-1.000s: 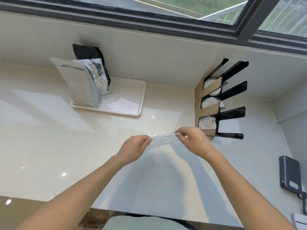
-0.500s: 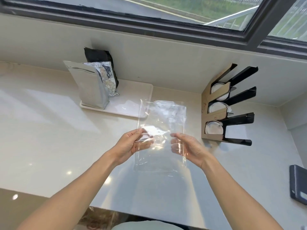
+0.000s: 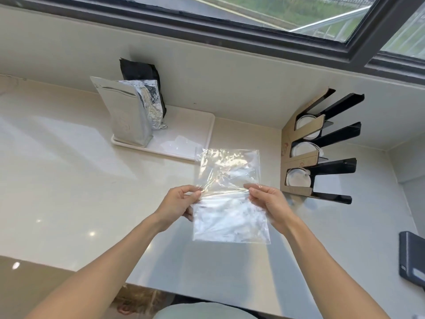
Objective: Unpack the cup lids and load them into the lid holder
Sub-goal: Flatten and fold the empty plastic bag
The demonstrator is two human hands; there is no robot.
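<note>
Raised since the previous frame, the clear plastic bag [image 3: 227, 194] hangs flat at frame centre above the tabletop [image 3: 69, 192]. Left hand [image 3: 178, 204] and right hand [image 3: 268, 204] pinch its side edges. At right, the lid holder [image 3: 322, 148] contains white lids [image 3: 297, 179].

dark device [image 3: 412, 259] cut off at right

plastic bag [image 3: 230, 196] held centre over counter [image 3: 57, 192], l hand [image 3: 179, 203] & r hand [image 3: 269, 203] at its sides. tray [image 3: 195, 139] w/ pouches [image 3: 128, 111] far left; lid holder [image 3: 322, 148] far right, lids [image 3: 297, 178] in slots.
</note>
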